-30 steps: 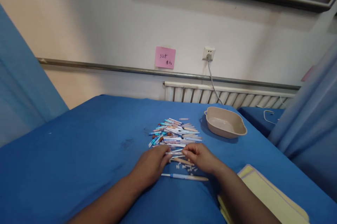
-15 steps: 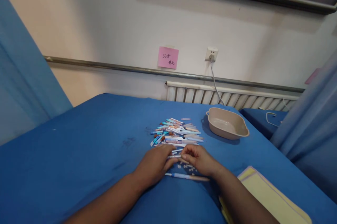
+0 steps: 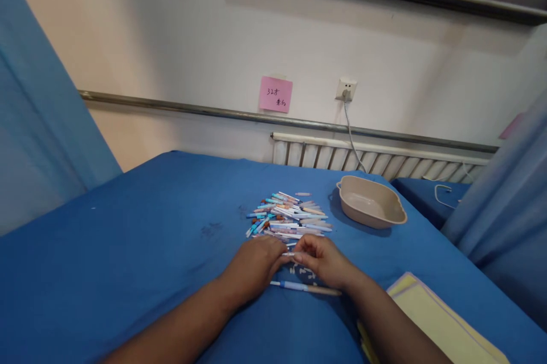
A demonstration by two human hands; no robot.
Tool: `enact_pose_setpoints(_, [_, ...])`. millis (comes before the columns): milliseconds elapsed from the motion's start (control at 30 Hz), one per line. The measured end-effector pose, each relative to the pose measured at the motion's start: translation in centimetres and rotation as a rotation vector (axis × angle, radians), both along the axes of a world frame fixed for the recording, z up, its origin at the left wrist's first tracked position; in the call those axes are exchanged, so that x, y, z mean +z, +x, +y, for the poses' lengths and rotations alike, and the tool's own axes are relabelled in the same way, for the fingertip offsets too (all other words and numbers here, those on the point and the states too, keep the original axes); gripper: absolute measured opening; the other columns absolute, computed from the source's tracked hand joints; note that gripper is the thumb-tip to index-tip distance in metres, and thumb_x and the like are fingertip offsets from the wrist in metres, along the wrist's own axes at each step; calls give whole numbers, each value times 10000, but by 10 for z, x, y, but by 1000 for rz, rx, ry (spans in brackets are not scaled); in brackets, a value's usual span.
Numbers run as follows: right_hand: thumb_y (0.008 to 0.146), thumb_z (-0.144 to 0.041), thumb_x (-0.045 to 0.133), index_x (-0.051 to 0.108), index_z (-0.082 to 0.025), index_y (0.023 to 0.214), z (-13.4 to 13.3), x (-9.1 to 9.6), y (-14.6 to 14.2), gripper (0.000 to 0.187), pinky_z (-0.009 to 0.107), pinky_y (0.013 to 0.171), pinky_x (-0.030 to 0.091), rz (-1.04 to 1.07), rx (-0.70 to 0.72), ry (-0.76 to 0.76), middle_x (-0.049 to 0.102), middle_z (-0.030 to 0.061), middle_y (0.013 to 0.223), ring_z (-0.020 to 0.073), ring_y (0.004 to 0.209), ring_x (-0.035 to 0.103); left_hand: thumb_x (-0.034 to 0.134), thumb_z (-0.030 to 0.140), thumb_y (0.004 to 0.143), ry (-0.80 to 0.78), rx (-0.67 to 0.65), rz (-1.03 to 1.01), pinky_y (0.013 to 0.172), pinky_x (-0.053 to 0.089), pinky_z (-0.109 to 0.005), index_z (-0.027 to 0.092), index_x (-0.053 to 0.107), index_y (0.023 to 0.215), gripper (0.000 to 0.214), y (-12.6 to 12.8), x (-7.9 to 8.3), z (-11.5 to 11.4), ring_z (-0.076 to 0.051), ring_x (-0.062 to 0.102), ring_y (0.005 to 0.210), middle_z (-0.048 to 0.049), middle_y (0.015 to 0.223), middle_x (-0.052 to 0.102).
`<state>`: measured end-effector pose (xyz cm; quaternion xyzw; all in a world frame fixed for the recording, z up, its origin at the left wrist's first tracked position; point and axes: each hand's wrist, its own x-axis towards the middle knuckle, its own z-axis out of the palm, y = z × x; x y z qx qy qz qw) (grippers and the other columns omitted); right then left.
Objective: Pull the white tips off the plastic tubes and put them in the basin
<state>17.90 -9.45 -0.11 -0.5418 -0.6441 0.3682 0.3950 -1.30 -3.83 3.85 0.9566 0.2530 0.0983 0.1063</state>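
Observation:
A heap of several pens (image 3: 288, 217) in white, blue and beige lies on the blue cloth (image 3: 141, 250). My left hand (image 3: 254, 267) and my right hand (image 3: 325, 261) meet just below the heap, fingertips pinched from both sides on a thin white pen (image 3: 289, 253). One assembled pen (image 3: 305, 287) with a blue and beige barrel lies below my hands. Small white pen parts (image 3: 304, 274) are scattered between my hands and that pen.
A beige tray (image 3: 371, 201) stands to the right of the heap. A yellow cloth (image 3: 444, 324) lies at the lower right. Blue curtains hang at left and right. A radiator, a wall socket with a cable (image 3: 347, 90) and a pink note (image 3: 276, 94) are on the wall behind.
My hands have drawn closer together on the thin pen. The beige pen seen under my right hand a second ago no longer shows. The view has shifted slightly.

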Motion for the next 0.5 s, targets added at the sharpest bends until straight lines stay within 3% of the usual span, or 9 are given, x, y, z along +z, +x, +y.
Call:
enact_pose_setpoints(167, [759,-191,599,603,-180,793,-1,4,0,36,206,614,383,-180,-17,111,598,-2,769,119,703,516,279,389,954,-42,89,101,614,364,-273,196,587,830,385,0,-2,0,-202,590,711,-49,780,649])
enact_pose_setpoints(300, [782,-218,575,579,-180,789,0,6,-2,39,200,598,381,-109,-23,71,582,-13,741,112,668,502,426,419,905,-18,44,-9,701,387,-283,209,547,998,260,1,1,-2,-220,580,871,-55,959,638])
enact_pose_setpoints(400, [832,-248,506,547,-175,760,-2,6,-5,111,195,559,365,-43,16,11,541,-29,666,99,603,464,425,375,912,56,-22,-14,754,384,-305,192,559,912,227,2,2,-4,-221,564,889,-62,940,627])
enact_pose_setpoints(500, [846,-238,480,536,-173,740,-3,7,-4,137,194,560,358,-82,27,28,541,-27,656,99,609,468,344,330,940,75,1,49,715,386,-305,188,571,844,285,3,1,-2,-207,579,797,-58,834,636])
